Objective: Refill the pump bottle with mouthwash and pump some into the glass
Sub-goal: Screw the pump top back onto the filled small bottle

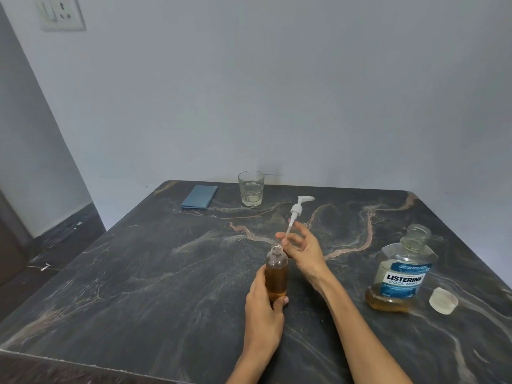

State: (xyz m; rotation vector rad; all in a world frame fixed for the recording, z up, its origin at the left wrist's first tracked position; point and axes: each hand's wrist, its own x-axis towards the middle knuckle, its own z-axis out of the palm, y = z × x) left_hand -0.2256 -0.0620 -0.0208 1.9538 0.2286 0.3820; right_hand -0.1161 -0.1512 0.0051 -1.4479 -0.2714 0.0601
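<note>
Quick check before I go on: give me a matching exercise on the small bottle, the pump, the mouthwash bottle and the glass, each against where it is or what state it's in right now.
Things:
1. small bottle
2. pump
3. mouthwash bottle
4. glass

States:
A. stands uncapped on the right of the table, its cap lying beside it
B. stands at the far edge near the wall
C. gripped by the left hand, neck open, amber liquid inside
D. pinched by the right hand, tube end just above the open neck

Pairs: 1-C, 2-D, 3-A, 4-B
</note>
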